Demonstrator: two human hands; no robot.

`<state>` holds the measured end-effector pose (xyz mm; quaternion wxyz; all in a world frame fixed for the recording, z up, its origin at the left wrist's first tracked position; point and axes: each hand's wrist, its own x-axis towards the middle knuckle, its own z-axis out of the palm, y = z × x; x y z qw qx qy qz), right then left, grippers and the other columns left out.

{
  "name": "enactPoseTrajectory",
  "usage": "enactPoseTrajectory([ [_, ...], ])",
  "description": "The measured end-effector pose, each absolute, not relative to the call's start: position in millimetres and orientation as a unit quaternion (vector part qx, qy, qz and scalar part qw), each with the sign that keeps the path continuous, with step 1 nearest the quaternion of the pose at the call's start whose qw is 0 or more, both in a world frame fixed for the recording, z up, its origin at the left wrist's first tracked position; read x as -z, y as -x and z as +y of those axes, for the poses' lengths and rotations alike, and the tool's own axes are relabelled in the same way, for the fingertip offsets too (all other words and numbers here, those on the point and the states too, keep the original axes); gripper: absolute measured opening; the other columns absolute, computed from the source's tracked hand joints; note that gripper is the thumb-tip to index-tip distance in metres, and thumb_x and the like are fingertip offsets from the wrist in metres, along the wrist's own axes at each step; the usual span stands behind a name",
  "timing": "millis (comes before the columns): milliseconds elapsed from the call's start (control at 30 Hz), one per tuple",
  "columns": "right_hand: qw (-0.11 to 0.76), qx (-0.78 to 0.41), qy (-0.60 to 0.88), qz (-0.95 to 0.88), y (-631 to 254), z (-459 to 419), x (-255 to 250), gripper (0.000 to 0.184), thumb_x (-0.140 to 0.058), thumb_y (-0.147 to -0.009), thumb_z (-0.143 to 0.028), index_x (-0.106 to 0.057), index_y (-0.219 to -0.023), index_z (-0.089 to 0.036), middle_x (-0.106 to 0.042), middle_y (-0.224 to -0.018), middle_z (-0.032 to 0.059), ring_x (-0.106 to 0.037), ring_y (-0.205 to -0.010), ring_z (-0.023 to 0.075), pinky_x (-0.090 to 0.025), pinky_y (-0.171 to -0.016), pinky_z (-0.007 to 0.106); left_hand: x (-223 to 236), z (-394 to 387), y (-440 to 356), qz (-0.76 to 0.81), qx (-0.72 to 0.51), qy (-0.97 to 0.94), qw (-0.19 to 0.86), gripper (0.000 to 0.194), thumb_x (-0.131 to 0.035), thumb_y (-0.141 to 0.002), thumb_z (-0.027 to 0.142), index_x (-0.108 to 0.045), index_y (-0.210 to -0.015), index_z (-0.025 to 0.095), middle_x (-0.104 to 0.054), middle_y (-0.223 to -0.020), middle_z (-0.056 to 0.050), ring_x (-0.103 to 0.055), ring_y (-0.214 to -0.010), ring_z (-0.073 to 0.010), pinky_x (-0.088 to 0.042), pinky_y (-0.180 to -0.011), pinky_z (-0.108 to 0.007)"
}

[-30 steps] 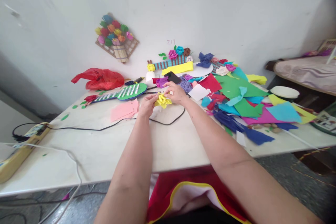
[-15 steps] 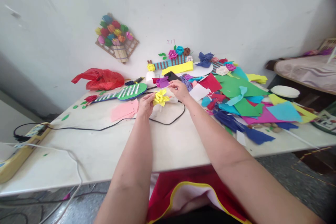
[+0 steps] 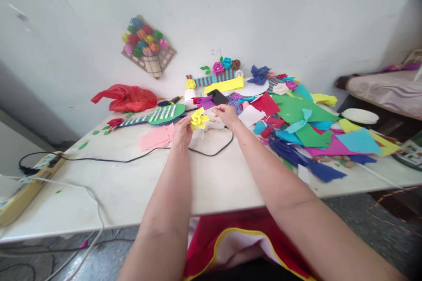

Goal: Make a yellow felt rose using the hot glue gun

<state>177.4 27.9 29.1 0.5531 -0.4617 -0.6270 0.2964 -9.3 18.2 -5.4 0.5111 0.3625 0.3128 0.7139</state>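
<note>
Yellow paper flower (image 3: 199,119) pinched in left hand (image 3: 183,130). Right hand (image 3: 225,115) apart at its 3 o'clock, kinda curled, can't tell if gripping anything. Pink paper (image 3: 156,137) around 8.

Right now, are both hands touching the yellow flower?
No, only the left hand holds the yellow flower, and a gap shows between it and the right hand.

We look from the person's head, forward and down (our only view), along both forearms (image 3: 166,197) to the left hand (image 3: 182,131) and right hand (image 3: 227,116) near mid-frame, then over the white table (image 3: 132,193) to the wall (image 3: 280,17); the lap (image 3: 244,246) is close, below us.
</note>
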Motion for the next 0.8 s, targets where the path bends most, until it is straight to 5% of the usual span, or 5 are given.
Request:
enactPoseTrajectory([
  [233,0.532,-0.398,0.448,-0.598,-172.2,12.8,-35.7,0.011,-0.063,-0.076,-0.024,-0.065,-0.068,-0.018,-0.070,-0.070,0.0010,-0.061,-0.060,0.0117,-0.050,-0.061,0.025,2.9,18.0,8.5,0.317,-0.725,-0.325,0.517,0.022,-0.080,-0.063,0.021,-0.077,-0.084,0.017,-0.075,-0.076,-0.005,-0.072,-0.078,-0.0207,-0.058,-0.073,-0.029],
  [800,0.459,-0.528,0.441,-0.562,-165.7,12.0,-34.6,0.006,-0.065,-0.075,-0.017,-0.070,-0.079,-0.016,-0.076,-0.077,0.0031,-0.060,-0.059,0.0091,-0.040,-0.054,0.020,-3.1,14.7,3.9,0.310,-0.750,-0.277,0.515,0.013,-0.076,-0.068,0.010,-0.075,-0.080,0.015,-0.075,-0.075,-0.006,-0.073,-0.083,-0.0208,-0.059,-0.077,-0.026],
])
